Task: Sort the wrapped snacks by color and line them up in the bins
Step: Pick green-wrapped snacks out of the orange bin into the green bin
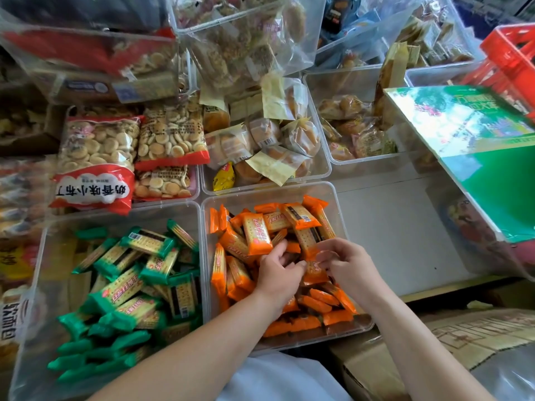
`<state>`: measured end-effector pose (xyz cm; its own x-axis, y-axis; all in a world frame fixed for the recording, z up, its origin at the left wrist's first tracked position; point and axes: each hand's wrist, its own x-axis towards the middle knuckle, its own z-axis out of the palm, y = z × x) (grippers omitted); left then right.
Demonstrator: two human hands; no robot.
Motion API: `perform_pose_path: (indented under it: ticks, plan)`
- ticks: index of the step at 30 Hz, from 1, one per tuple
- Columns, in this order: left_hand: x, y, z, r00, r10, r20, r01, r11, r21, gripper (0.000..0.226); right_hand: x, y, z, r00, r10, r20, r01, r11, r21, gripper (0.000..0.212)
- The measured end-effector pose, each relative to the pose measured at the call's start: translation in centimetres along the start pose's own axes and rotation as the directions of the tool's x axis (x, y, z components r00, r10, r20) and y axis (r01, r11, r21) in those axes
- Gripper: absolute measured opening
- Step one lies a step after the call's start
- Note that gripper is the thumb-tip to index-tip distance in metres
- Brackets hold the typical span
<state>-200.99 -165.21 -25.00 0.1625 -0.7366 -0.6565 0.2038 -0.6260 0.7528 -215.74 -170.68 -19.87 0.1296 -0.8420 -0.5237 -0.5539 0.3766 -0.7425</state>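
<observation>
Both hands in orange bin (341, 215), right of green bin (55, 256). Right hand (347, 264) pinches one orange snack (309, 250). Left hand (278, 267) curled into pile, grip unclear. Best: stand packs on edge, labels matching, rows from bin's left wall.

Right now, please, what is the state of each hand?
Left hand: fingers curled among the orange packets; grip cannot be told.
Right hand: pinches an orange packet.
</observation>
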Motion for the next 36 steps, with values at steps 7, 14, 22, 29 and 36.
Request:
perform_pose_path:
  ticks: [7, 14, 22, 29, 36]
  plan:
    - [-1.6, 0.5, -2.2, 0.994, 0.108, -0.033, -0.095, 0.958, 0.271, 0.056, 1.1, -0.1, 2.3, 0.956, -0.215, 0.201, 0.286, 0.834, -0.472, 0.048]
    - [-5.2, 3.2, -7.1, 0.945, 0.320, -0.063, -0.256, 0.849, 0.461, 0.022, 0.7, 0.2, 5.8, 0.898, -0.338, 0.280, 0.438, 0.740, -0.511, 0.012]
    - [-6.2, 3.9, -10.0, 0.910, 0.397, 0.119, -0.360, 0.612, 0.705, 0.028, -1.5, -1.2, 6.6, 0.804, -0.145, 0.577, 0.456, 0.773, -0.441, 0.031]
    - [-6.2, 4.4, -9.0, 0.846, -0.026, 0.533, -0.528, 0.106, 0.843, 0.036, -0.9, -1.0, 2.2, 0.869, -0.098, 0.486, 0.342, 0.827, -0.446, 0.025]
    - [-2.9, 3.9, -3.7, 0.885, 0.040, 0.465, -0.466, 0.103, 0.879, 0.022, -0.9, 1.0, -0.9, 0.983, -0.184, 0.006, 0.181, 0.956, -0.229, 0.028]
